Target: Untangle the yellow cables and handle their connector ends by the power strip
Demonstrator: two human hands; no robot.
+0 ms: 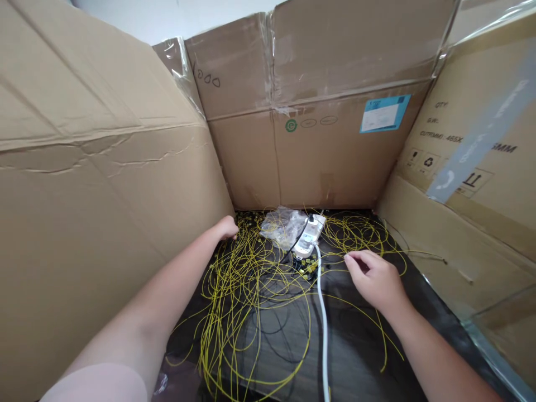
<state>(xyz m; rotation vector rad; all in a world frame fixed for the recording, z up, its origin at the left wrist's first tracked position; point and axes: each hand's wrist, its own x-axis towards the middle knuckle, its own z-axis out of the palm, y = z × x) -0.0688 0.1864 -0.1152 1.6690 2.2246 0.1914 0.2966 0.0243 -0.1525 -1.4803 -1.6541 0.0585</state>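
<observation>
A tangle of thin yellow wires [247, 279] lies spread over a dark tabletop [355, 346]. My left hand [227, 228] reaches far in beside the left cardboard wall, its fingers curled down among the wires at the back; what they hold is hidden. My right hand [374, 276] rests at the right side of the tangle, fingers bent and pinched on a yellow wire. Between the hands lies a white power strip [309, 237] with a black plug in it and a white cable [323, 324] running toward me.
Tall cardboard walls [104, 184] enclose the table on the left, back and right. A crumpled clear plastic bag [283, 224] lies against the back wall next to the power strip. Small black and yellow parts [307, 269] sit in front of the strip.
</observation>
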